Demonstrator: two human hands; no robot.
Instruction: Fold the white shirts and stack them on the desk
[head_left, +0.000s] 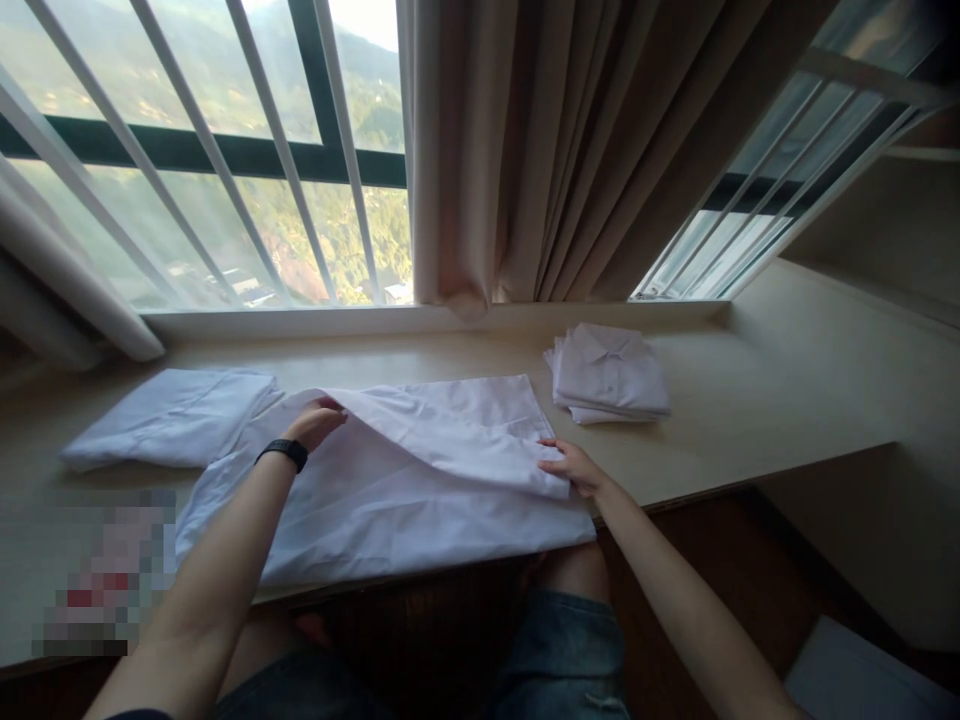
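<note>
Two hands are working on the shirt (390,500) lying flat just before the curtain (525,150): left hand (315,422) pinching a folded edge, right hand (571,465) pressing flat with fingers together; it looks soft, light and floppy, best held by its edges.

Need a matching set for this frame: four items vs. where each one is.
Items:
1. left hand
2. right hand
3. stack of folded shirts
4. curtain

Places:
A. hanging between the windows
B. far right on the ledge
C. lifting a fold of the spread white garment
D. pressing the garment's right edge

Pairs: 1-C, 2-D, 3-B, 4-A
</note>
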